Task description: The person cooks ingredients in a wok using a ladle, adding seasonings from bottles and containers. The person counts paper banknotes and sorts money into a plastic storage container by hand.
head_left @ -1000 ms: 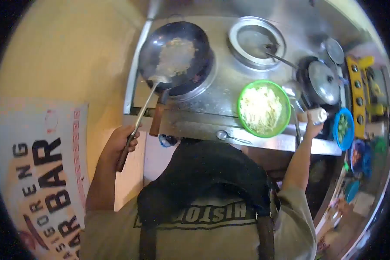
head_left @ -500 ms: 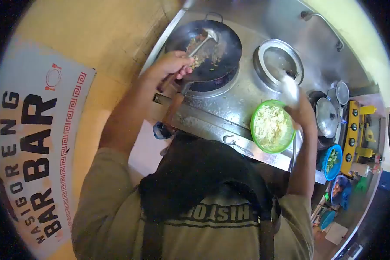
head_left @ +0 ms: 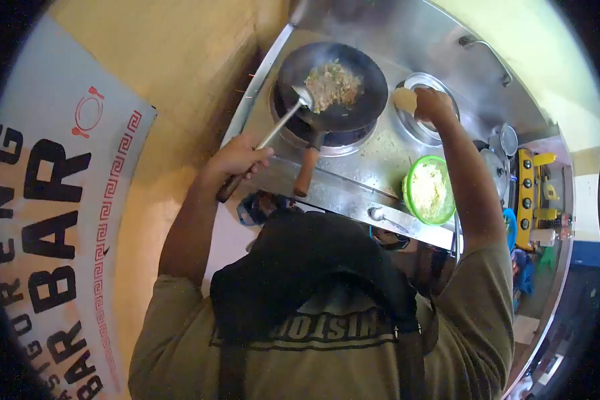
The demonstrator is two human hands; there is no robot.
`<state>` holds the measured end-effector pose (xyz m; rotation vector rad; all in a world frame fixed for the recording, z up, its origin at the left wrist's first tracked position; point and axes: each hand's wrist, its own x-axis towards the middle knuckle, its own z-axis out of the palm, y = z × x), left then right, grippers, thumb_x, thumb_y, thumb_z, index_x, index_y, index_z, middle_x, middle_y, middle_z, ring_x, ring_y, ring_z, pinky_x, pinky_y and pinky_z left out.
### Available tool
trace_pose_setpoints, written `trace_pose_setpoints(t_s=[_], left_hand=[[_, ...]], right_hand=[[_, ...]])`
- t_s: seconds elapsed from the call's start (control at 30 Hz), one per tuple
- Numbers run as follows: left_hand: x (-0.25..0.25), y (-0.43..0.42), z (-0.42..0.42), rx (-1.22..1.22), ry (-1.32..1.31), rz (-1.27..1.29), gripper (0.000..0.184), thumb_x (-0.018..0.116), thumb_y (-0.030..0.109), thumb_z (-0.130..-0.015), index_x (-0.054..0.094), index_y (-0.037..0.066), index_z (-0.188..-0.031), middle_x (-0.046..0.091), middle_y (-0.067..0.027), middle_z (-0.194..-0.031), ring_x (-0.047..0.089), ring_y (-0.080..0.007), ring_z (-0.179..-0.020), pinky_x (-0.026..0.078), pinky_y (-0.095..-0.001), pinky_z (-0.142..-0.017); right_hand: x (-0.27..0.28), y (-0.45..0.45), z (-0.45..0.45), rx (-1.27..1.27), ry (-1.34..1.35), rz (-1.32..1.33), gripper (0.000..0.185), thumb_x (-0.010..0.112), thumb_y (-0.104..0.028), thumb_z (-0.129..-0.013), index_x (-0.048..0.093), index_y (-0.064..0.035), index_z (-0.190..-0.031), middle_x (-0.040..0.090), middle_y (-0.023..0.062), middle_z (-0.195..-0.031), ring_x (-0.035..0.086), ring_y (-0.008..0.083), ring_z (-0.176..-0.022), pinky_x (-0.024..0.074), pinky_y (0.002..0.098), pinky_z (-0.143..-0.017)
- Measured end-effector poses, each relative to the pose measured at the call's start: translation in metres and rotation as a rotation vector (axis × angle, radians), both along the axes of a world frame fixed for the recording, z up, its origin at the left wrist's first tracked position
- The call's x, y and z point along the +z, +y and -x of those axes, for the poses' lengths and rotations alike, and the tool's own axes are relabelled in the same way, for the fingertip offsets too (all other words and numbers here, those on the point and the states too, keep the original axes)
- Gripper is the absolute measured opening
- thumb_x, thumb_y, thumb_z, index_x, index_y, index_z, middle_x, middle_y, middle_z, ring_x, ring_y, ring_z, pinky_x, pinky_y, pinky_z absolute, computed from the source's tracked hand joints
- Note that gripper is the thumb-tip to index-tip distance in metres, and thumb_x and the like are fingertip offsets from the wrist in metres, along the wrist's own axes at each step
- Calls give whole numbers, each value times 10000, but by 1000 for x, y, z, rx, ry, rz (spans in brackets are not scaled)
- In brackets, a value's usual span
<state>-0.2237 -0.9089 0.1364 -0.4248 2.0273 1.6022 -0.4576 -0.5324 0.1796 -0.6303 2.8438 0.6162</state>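
On your left, you have a yellow wall (head_left: pixel 180 87) and a pale sign (head_left: pixel 117 133) with big black letters (head_left: pixel 55 173), while a shiny metal wall (head_left: pixel 413 40) with a bent bar (head_left: pixel 493 49) stands behind your metal table (head_left: pixel 375 163), near a light wall (head_left: pixel 537 60).

Commercial-looking kitchen, reads as small eatery or food stall. Steel counter (head_left: pixel 388 160) with steel splashback (head_left: pixel 440 40) rising at far edge. Near left edge: wok (head_left: pixel 373 83) of chopped food (head_left: pixel 333 87) on burner (head_left: pixel 353 147). At front edge, right part: green bowl (head_left: pixel 407 187) of pale food (head_left: pixel 430 190). Past right end: knobbed yellow stove (head_left: pixel 525 213). Giveaway: printed banner (head_left: pixel 60 213) beyond left edge, big "BAR BAR" lettering, red plate-and-cutlery emblem (head_left: pixel 88 113).
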Motion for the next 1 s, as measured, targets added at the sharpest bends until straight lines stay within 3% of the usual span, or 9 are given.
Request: trace_pose_setpoints(t_s=[0.1, 0.2, 0.27, 0.37, 0.4, 0.47, 0.7, 0.8, 1.0], left_hand=[[-40, 13, 35, -108, 32, -56, 294, 603, 205, -861, 498, 61, -1095, 564, -14, -681, 464, -73, -499, 382, -239, -406], [-55, 41, 72, -127, 68, -83, 239, 601, 208, -864, 502, 59, -1022, 574, -20, -692, 473, -65, -506, 392, -235, -403], [-49, 47, 87, -109, 82, -94, 230, 598, 210, -866, 500, 56, -1007, 584, -25, -703, 480, -61, -510, 398, -232, -402], [-10, 34, 83, -150, 176, -69, 468, 608, 215, -858, 429, 6, -1236, 616, -40, -730, 486, -70, -488, 397, -234, -384], [-2, 24, 80, -173, 171, -62, 468, 608, 215, -858, 429, 6, -1236, 616, -40, -730, 486, -70, -488, 397, -234, -384], [7, 5, 80, -137, 202, -21, 613, 617, 219, -850, 317, 3, -1339, 616, -40, -731, 487, -73, -483, 394, -239, -376], [13, -21, 58, -112, 235, 168, 689, 628, 185, -839, 242, -9, -1375, 616, -43, -710, 491, -83, -465, 396, -238, -379], [0, -8, 52, -71, 204, 106, 704, 630, 165, -836, 224, -9, -1384, 607, -38, -695, 486, -88, -457, 403, -234, -390], [9, 76, 58, 41, 183, -43, 739, 632, 148, -837, 182, -9, -1402, 578, -38, -690, 482, -80, -503, 410, -233, -417]], right_hand=[[6, -1, -14, -20, 203, 200, 329, 684, -149, -644, 641, -76, -963, 656, 141, -964, 642, 296, -893, 520, 420, -738], [24, -9, -35, -173, -32, -16, 522, 712, -148, -596, 573, -117, -1098, 632, 125, -1039, 612, 287, -967, 500, 407, -812], [18, 0, -39, -41, 172, 114, 300, 638, -137, -694, 634, -60, -984, 658, 155, -947, 645, 307, -878, 528, 423, -729], [21, 5, -45, -79, 105, 70, 459, 650, -133, -654, 571, -109, -1106, 652, 134, -963, 626, 293, -928, 514, 415, -761], [21, 4, -51, -101, 102, 78, 459, 650, -133, -654, 571, -109, -1106, 652, 134, -963, 626, 293, -928, 514, 415, -761], [21, 4, -57, -156, 133, 121, 277, 622, -136, -714, 628, -60, -980, 657, 157, -949, 644, 306, -892, 529, 418, -732], [-2, 22, -50, -155, 75, 187, 311, 606, -128, -713, 611, -73, -1019, 653, 162, -952, 642, 309, -894, 521, 434, -742], [-10, 34, -46, -81, 42, 231, 462, 650, -143, -635, 575, -107, -1090, 653, 139, -925, 636, 298, -876, 520, 421, -726], [-41, 65, -37, -117, 0, 331, 506, 701, -192, -631, 571, -120, -1115, 653, 141, -948, 640, 282, -881, 516, 413, -730]])
